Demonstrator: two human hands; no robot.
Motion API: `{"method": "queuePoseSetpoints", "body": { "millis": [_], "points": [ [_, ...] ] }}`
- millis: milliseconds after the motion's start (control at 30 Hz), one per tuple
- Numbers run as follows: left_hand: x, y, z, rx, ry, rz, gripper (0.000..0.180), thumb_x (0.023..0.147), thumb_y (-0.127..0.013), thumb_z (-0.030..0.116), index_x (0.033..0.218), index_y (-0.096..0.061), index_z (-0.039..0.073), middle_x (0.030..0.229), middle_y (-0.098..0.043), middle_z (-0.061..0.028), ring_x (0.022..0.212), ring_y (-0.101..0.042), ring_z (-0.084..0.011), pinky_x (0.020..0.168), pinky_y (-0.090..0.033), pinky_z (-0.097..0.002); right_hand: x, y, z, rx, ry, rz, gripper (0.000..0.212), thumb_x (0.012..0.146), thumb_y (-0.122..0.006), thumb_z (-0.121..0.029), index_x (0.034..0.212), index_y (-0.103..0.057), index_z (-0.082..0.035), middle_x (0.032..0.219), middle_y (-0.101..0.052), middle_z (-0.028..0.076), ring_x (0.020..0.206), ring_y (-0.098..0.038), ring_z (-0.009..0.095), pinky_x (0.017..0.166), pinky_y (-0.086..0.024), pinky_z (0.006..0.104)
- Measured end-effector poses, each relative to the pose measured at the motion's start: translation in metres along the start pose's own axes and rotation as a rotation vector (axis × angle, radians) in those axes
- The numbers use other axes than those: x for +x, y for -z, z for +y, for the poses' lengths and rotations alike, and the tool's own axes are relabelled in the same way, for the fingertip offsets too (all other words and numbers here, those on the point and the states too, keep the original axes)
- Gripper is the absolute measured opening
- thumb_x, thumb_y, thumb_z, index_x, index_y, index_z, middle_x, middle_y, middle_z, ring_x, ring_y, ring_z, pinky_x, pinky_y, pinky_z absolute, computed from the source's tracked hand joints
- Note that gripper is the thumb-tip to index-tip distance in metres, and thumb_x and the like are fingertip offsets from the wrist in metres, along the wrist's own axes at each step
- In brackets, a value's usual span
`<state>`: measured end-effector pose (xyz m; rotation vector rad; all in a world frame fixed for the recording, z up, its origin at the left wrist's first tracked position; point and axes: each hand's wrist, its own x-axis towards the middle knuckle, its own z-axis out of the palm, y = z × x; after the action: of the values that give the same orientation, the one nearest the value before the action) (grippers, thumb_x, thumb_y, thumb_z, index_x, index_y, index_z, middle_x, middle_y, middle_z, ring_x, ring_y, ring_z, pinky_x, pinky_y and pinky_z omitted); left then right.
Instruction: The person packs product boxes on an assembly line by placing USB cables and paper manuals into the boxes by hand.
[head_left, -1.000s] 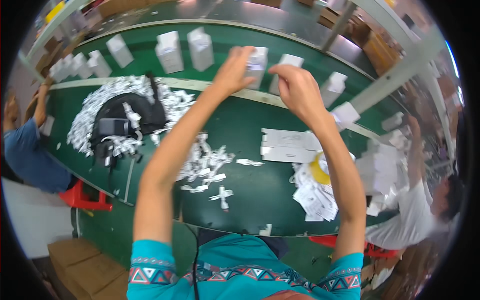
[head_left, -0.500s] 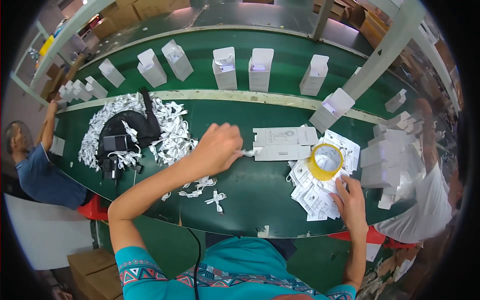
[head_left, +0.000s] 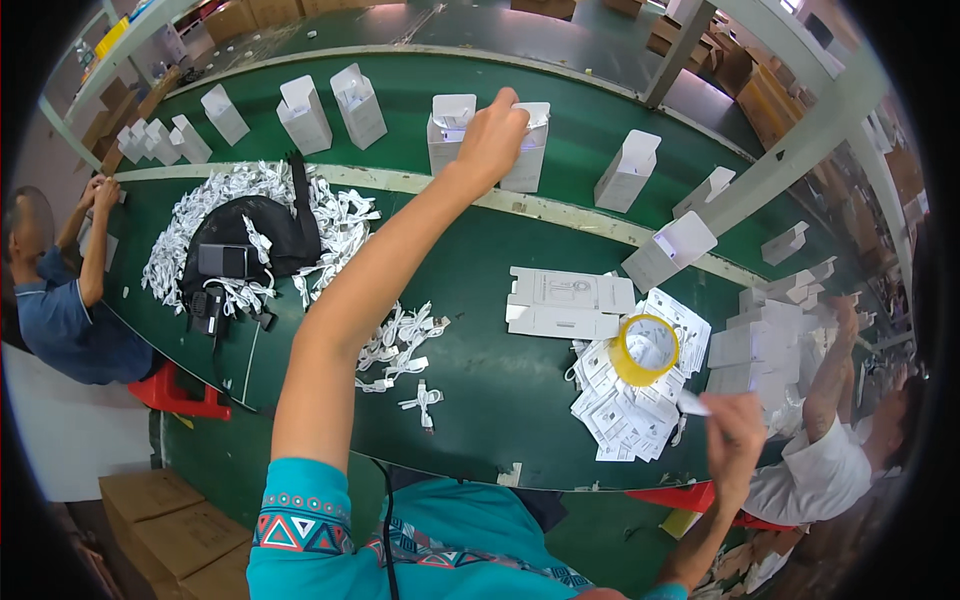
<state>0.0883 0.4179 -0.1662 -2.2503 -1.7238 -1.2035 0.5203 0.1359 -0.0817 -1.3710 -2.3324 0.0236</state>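
My left hand is stretched out over the far belt, at the top of an open white box. Its fingers are closed, and the hand itself hides anything they hold. Just left of it stands another open white box. My right hand, slightly blurred, pinches a white paper leaflet over the near right part of the table. Beside it a pile of printed leaflets lies spread out, with a yellow roll of tape on top. A flattened white carton lies left of the tape.
White cables are heaped at left around a black bag; loose cables lie nearer. More open white boxes line the belt. A metal post and stacked boxes stand at right. Co-workers sit on both sides.
My left hand has moved up and away from beside the flattened carton, where a white cable end showed at its fingers, to the boxes. My right hand has lifted a leaflet off the pile.
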Motion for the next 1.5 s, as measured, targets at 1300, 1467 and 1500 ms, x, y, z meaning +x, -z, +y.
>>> {"method": "queuePoseSetpoints", "body": {
  "millis": [1300,1467,1500],
  "points": [
    [-0.065,0.054,-0.023,0.140,-0.015,0.201,0.014,0.088,-0.069,0.007,0.100,-0.066,0.002,0.115,-0.061,-0.0226,0.095,-0.065,-0.0429,0.082,-0.053,-0.0557,0.192,-0.043,-0.168,0.918,0.116,-0.513,0.026,0.104,-0.053,-0.005,0.117,-0.074,0.005,0.084,-0.067,0.009,0.061,-0.059,0.011,0.057,-0.049,0.0267],
    [-0.130,0.126,0.047,0.301,-0.218,-0.428,0.052,0.094,-0.069,0.051,0.072,-0.069,0.003,0.084,-0.060,-0.0147,0.087,-0.061,-0.0345,0.079,-0.045,-0.0485,0.082,0.024,-0.116,1.202,0.567,-0.582,0.026,0.103,-0.063,-0.013,0.093,-0.079,0.006,0.081,-0.069,0.013,0.056,-0.059,0.020,0.050,-0.045,0.0328],
    [-0.155,0.140,0.044,0.349,-0.246,-0.477,0.046,0.086,-0.078,0.046,0.073,-0.071,0.002,0.083,-0.059,-0.0133,0.085,-0.059,-0.0322,0.080,-0.044,-0.0466,0.069,0.020,-0.114,1.393,0.612,-0.607,0.024,0.103,-0.065,-0.009,0.101,-0.072,0.014,0.085,-0.067,0.020,0.060,-0.062,0.027,0.051,-0.047,0.0361]
  ]
}}
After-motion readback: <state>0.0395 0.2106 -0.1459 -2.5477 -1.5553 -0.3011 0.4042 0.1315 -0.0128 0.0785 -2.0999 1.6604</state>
